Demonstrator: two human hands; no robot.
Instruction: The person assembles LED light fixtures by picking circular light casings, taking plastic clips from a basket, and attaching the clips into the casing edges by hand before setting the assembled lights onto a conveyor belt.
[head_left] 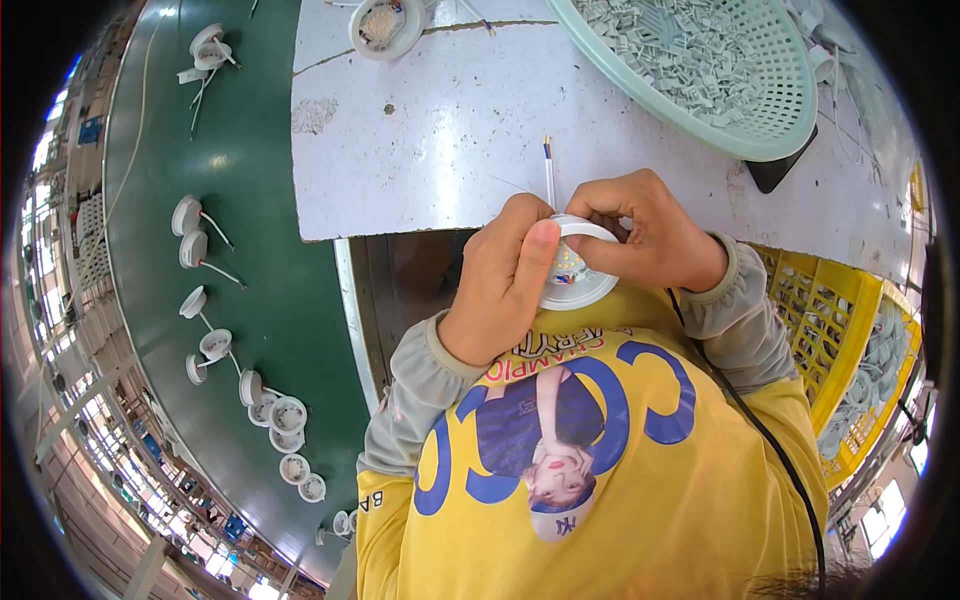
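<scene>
Close to my chest, at the near edge of the white worktable point(400, 150), I hold a round white LED downlight point(580, 295). My left hand point(500, 275) is closed around its left side, with the thumb along the rim. A board with small yellow LEDs shows inside it. My right hand point(650, 235) is closed at the upper right of the lamp, thumb and fingers pinching a white curved rim piece point(588, 229). Whether this piece is separate from the housing, I cannot tell. From the lamp's far side a white cable point(549, 180) runs over the table, its end showing blue and brown wires.
A pale green basket point(790, 135) of small white clips stands at the far right, above a dark flat object point(780, 170). Another round lamp part point(386, 28) lies at the back. Leftward, a green conveyor belt point(270, 290) carries several lamps. Yellow crates point(850, 290) sit to my right.
</scene>
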